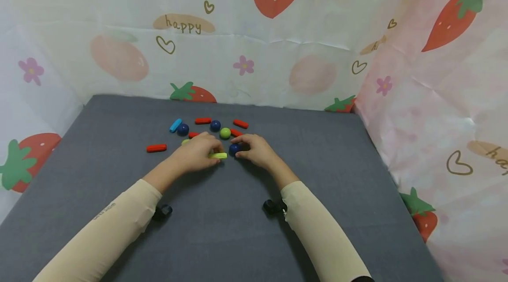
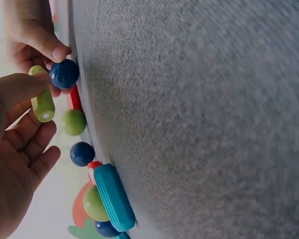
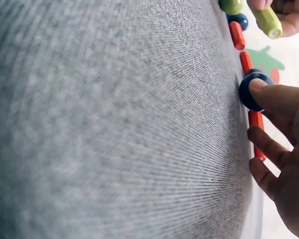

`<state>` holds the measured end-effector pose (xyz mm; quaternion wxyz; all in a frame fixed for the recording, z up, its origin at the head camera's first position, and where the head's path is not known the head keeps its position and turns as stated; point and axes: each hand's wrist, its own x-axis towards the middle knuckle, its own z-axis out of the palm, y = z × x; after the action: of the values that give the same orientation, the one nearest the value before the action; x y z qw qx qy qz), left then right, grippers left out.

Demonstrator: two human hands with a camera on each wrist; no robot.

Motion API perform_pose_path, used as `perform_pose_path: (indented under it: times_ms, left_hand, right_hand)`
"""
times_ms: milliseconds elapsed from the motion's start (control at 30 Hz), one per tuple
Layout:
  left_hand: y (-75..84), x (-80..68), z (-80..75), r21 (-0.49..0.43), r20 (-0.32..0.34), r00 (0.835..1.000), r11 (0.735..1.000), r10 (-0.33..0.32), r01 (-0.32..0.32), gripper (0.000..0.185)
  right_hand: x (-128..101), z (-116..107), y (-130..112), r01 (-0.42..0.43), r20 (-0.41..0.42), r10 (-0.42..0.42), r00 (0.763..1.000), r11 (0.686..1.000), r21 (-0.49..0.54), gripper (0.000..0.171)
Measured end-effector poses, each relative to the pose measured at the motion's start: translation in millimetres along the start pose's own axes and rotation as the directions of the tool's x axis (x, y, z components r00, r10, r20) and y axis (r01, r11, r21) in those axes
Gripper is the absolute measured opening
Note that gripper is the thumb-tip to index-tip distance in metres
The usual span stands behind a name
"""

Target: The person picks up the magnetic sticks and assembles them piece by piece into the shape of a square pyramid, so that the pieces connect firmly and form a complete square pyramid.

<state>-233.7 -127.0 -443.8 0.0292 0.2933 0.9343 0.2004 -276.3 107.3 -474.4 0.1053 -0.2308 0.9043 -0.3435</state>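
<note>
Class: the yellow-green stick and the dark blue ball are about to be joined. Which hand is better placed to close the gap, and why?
Probably the left hand: it pinches the yellow-green stick lifted, its end facing the dark blue ball, which the right hand steadies on the grey cloth.

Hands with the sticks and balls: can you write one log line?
left hand: holds yellow-green stick | right hand: holds dark blue ball | surface: grey cloth
</note>
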Motion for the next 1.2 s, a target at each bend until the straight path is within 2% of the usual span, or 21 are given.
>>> perform_pose_path:
  times_ms: [200, 467, 667, 867, 1200]
  left_hand:
    - [2.4, 3.0, 5.1, -0.033, -0.003, 1.000, 0.999, 0.007, -0.007, 0.018]
    - [12.6, 10.5, 13.1, -0.093, -0.018, 1.000, 0.996, 0.011, -0.013, 0.015]
    - [16.9, 22.1, 23.5, -0.119, -0.008, 1.000, 0.993, -0.001, 0.000, 0.016]
    - [22.6, 34.9, 32.0, -0.109, 0.015, 1.000, 0.994, 0.003, -0.002, 0.017]
    - [32.5, 54.5, 43.5, -0.129, 0.047, 0.999, 0.992, 0.010, -0.004, 0.019]
  right_hand:
    - [-5.1, -1.6, 0.3, -0.022, -0.025, 0.021, 0.999, 1.000, -0.020, 0.039]
    - [-27.2, -13.1, 11.2, -0.041, -0.060, 0.041, 0.997, 0.999, -0.001, 0.039]
    - [-43.7, -23.2, 19.1, -0.060, -0.073, 0.061, 0.995, 0.998, 0.024, 0.037]
    - [-56.8, -28.0, 28.3, -0.074, -0.085, 0.078, 0.993, 0.996, 0.051, 0.035]
    - [-68.5, -29.9, 38.4, -0.123, -0.092, 0.130, 0.987, 0.990, 0.076, 0.035]
